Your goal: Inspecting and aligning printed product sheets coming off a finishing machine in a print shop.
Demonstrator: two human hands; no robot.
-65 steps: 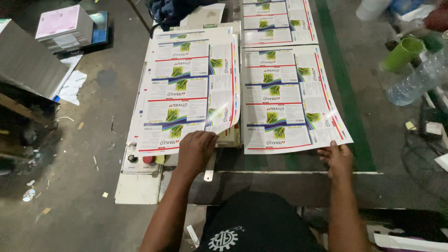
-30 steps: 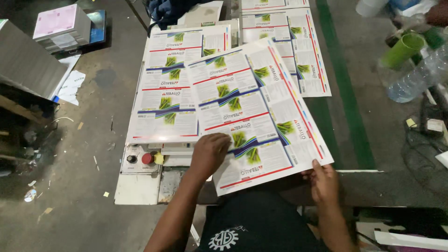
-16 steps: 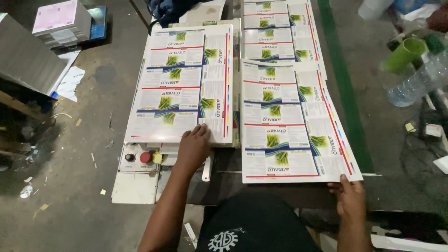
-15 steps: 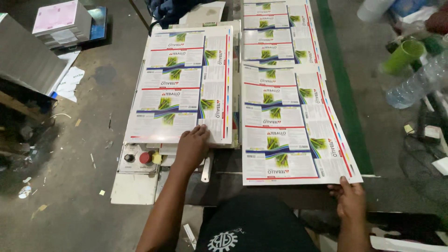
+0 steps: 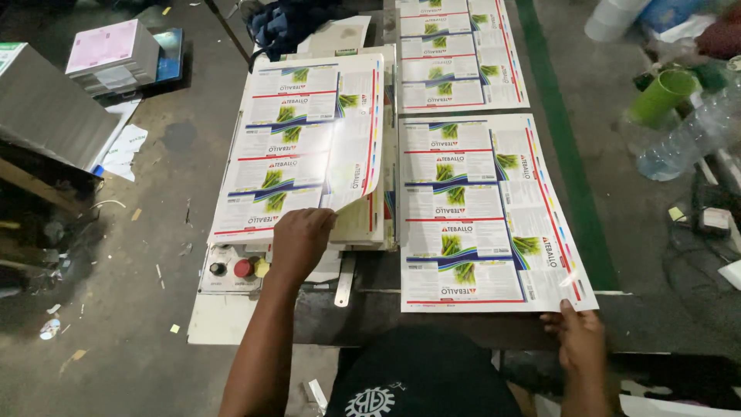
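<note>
Peeling a printed sheet off the stack

Left hand point(image 5: 299, 241) fingers pinch the top sheet's point(image 5: 309, 143) near corner, lifting it to separate it; right hand point(image 5: 580, 338) fingers press the laid sheet's point(image 5: 482, 212) corner on the worktop point(image 5: 617, 332), keeping it flat.

Dim surroundings, glare on glossy sheets point(image 5: 309, 147)

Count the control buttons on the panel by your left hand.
3: a black button, a red button and a yellow button, side by side on the white panel left of the left hand. The hand may hide more.
</note>
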